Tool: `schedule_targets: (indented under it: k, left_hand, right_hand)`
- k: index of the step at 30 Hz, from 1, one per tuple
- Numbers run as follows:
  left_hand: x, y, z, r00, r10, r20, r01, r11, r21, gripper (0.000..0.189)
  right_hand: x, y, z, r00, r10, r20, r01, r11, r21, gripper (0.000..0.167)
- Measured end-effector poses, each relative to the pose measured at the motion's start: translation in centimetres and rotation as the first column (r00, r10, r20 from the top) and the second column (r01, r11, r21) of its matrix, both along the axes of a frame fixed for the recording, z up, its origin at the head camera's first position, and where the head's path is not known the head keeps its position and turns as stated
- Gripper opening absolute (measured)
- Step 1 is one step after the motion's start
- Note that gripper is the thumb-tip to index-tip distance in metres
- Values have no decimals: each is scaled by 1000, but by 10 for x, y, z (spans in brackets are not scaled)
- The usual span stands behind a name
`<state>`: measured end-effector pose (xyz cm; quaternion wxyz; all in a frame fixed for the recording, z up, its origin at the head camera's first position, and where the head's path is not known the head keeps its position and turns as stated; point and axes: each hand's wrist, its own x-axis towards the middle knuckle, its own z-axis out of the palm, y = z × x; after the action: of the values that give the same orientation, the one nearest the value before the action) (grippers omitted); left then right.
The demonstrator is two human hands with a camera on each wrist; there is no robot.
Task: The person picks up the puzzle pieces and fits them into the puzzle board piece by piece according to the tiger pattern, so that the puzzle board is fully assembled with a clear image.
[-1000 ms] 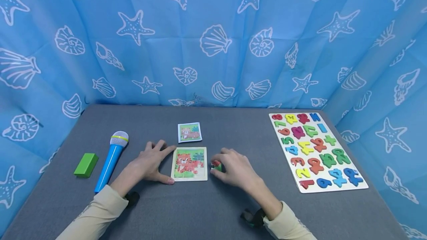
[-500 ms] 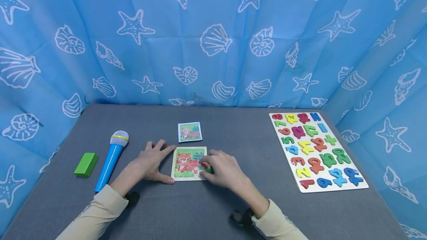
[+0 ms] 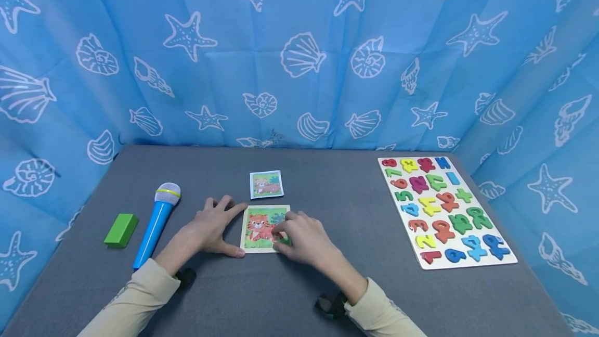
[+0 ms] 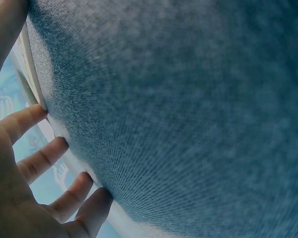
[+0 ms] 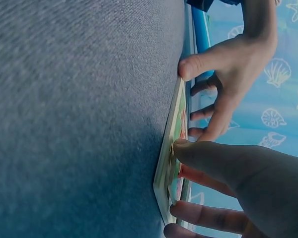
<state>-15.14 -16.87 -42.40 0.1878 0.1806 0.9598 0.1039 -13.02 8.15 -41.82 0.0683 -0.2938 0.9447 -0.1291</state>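
Note:
A small tiger jigsaw in a pale wooden frame (image 3: 267, 207) lies on the grey table. My right hand (image 3: 306, 238) is over its lower right corner and pinches a puzzle piece (image 3: 284, 242) between thumb and fingers. In the right wrist view that piece (image 5: 174, 189) slants close over the frame, partly hidden by the thumb. My left hand (image 3: 210, 230) rests at the frame's left side with fingers spread. Its thumb touches the lower left corner and its index finger the upper left. Other fingertips press the table in the left wrist view.
Behind the jigsaw lies a picture card (image 3: 267, 185) with a similar tiger. To the left are a blue toy microphone (image 3: 156, 228) and a green block (image 3: 121, 231). A white board (image 3: 446, 265) of coloured numbers and symbols lies at right. A blue curtain (image 3: 327, 92) hangs behind the table.
My right hand has carried the puzzle piece leftward from beside the frame to over its lower right corner. The left hand has stayed at the frame's left side.

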Motion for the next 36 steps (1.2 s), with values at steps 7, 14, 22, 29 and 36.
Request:
schedule_targets:
  k: [7,14,22,29,36]
  left_hand:
    - [0,0,0,1000,0,-1,0,1000,-4,111]
    - [0,1,0,1000,8,2,-8,1000,-15,111]
    - [0,0,0,1000,3,4,-3,1000,-12,111]
    - [0,-1,-1,1000,-5,-10,5,1000,0,111]
    - [0,-1,-1,1000,-12,-10,13,1000,10,110]
  right_hand:
    - [1,-4,-1,1000,-15,-1,15,999,30,32]
    - [1,-3,-1,1000,-16,-8,16,1000,26,25]
    - [3,-4,-3,998,-19,-53,21,999,38,23]
    - [4,-5,-5,998,-43,-55,45,999,25,21]
    - [5,-6,-6,998,-41,-53,43,998,38,17]
